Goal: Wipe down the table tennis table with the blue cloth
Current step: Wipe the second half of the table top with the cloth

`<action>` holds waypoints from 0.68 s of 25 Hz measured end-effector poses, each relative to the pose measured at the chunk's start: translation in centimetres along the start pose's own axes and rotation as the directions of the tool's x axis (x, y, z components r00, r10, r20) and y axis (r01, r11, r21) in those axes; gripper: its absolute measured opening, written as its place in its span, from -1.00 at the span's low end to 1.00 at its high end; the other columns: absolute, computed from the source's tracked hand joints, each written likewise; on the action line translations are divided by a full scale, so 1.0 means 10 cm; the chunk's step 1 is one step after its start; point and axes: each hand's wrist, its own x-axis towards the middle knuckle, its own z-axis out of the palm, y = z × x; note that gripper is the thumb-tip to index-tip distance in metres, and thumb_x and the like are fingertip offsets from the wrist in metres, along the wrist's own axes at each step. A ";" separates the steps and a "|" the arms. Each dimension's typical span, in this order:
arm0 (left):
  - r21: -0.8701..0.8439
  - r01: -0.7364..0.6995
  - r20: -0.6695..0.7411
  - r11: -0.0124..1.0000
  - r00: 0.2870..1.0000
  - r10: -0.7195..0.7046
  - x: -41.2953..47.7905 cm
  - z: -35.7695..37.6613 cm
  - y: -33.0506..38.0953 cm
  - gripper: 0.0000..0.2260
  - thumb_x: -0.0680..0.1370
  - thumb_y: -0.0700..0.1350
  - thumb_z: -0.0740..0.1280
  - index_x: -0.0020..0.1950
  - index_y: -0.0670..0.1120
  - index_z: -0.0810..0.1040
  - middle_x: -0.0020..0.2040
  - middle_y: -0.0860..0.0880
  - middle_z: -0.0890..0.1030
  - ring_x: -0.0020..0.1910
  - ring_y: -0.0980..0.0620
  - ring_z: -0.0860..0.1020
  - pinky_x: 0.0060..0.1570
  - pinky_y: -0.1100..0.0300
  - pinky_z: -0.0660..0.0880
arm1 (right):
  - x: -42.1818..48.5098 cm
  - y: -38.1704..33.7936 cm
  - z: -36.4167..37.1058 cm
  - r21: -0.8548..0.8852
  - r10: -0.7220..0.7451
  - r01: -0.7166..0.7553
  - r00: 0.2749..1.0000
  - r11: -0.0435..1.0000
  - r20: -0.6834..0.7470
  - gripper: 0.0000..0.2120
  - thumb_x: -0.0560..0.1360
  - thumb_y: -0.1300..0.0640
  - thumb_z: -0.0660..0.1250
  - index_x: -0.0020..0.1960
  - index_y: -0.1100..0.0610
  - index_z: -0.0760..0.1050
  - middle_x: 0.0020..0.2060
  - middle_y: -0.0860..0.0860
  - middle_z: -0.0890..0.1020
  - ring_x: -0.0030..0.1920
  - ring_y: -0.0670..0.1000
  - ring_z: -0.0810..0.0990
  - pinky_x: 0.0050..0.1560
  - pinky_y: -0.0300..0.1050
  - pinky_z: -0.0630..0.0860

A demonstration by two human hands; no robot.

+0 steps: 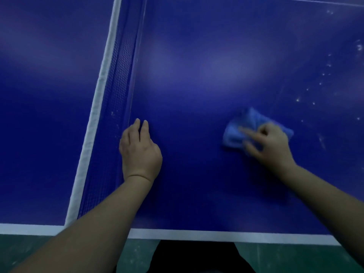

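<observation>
Blue cloth (233,135) under right fingers (247,132)

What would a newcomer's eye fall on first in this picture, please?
The blue table fills the view, its white-edged net running up the left part. At right, the right hand holds a crumpled blue cloth against the surface near white specks, while the left hand rests on the table beside the net.
</observation>
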 end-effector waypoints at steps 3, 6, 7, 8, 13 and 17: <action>0.009 -0.001 0.004 1.000 1.000 0.001 0.01 0.00 -0.01 -0.53 0.54 -0.20 0.14 0.47 -0.20 0.34 0.47 -0.17 0.32 0.42 -0.17 0.23 0.41 -0.17 0.21 | 0.68 -0.02 0.21 -0.040 0.573 -0.584 0.805 0.810 -0.155 -0.62 0.53 -0.10 0.27 0.32 -0.09 0.53 0.01 0.15 0.47 0.05 0.23 0.45 0.08 0.15 0.41; 0.001 -0.003 0.011 1.000 1.000 0.003 0.02 0.00 0.00 -0.53 0.55 -0.22 0.15 0.47 -0.20 0.33 0.48 -0.18 0.31 0.44 -0.18 0.23 0.44 -0.16 0.17 | 0.77 -0.54 0.32 -0.019 0.563 -0.566 0.823 0.824 -0.073 -0.64 0.50 -0.06 0.33 0.28 -0.09 0.56 0.05 0.17 0.50 0.07 0.26 0.47 0.03 0.12 0.39; -0.002 -0.003 0.018 1.000 1.000 0.003 0.01 -0.01 0.00 -0.53 0.55 -0.22 0.15 0.48 -0.20 0.32 0.49 -0.17 0.30 0.44 -0.17 0.22 0.45 -0.16 0.16 | 0.57 -0.78 0.34 0.031 0.419 -0.418 0.907 0.908 -0.036 -0.66 0.48 -0.03 0.35 0.24 -0.07 0.60 -0.03 0.18 0.52 -0.02 0.26 0.50 -0.06 0.09 0.39; -0.003 0.001 0.024 1.000 1.000 -0.001 0.01 -0.02 0.01 -0.53 0.56 -0.21 0.15 0.48 -0.19 0.32 0.49 -0.17 0.30 0.45 -0.17 0.22 0.45 -0.15 0.15 | 0.25 -1.00 0.33 0.065 0.215 -0.215 0.976 0.974 0.006 -0.68 0.46 -0.01 0.36 0.20 -0.05 0.63 -0.11 0.16 0.52 -0.11 0.22 0.50 -0.15 0.05 0.37; 0.001 0.004 0.021 1.000 1.000 -0.004 -0.02 -0.05 0.02 -0.55 0.58 -0.16 0.13 0.49 -0.16 0.30 0.50 -0.14 0.28 0.46 -0.15 0.21 0.45 -0.14 0.13 | -0.96 -0.84 -0.10 0.180 -0.262 0.228 0.946 0.957 0.193 -0.71 0.46 -0.04 0.33 0.14 -0.03 0.66 -0.24 0.09 0.50 -0.25 0.09 0.43 -0.22 -0.05 0.35; 0.014 0.000 0.030 1.000 1.000 0.000 -0.01 -0.07 0.04 -0.55 0.59 -0.16 0.13 0.50 -0.18 0.29 0.50 -0.15 0.27 0.46 -0.16 0.21 0.46 -0.15 0.12 | -0.59 -0.01 -0.21 -0.042 0.315 -0.318 0.947 0.947 -0.063 -0.69 0.50 0.03 0.36 0.23 -0.01 0.61 -0.17 0.15 0.46 -0.17 0.22 0.47 -0.16 0.12 0.46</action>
